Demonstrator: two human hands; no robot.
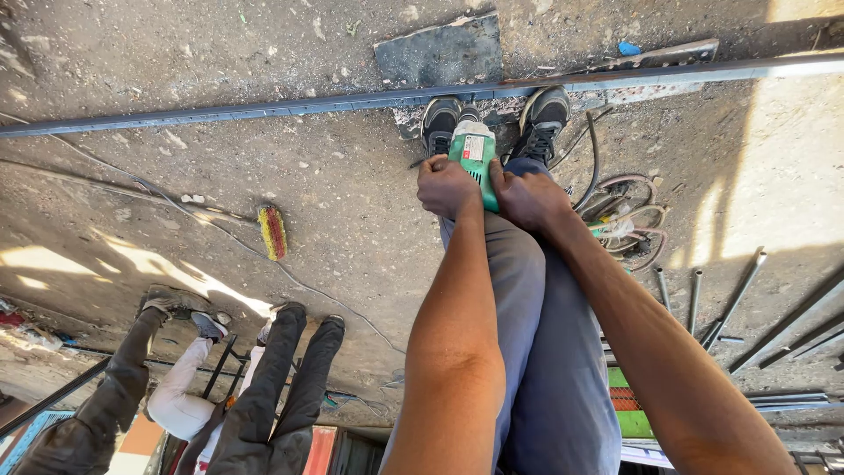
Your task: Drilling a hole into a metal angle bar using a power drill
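Note:
A green angle grinder [474, 155] with a white label sits between my two hands, low over the ground and just in front of my dark shoes [439, 123]. My left hand [447, 187] grips its left side. My right hand [526, 197] grips its right side. A long grey metal bar [264, 108] runs across the ground from left to right, passing under my feet and the grinder's front end. The grinder's disc is hidden. My grey trousers [536, 352] fill the space below my arms.
A yellow and red brush [272, 232] lies on the dirt to the left. A dark flat slab [440, 51] lies beyond the bar. Coiled cables [629, 220] and several loose metal rods [738, 295] lie at the right. Other people's legs [281, 387] show at the lower left.

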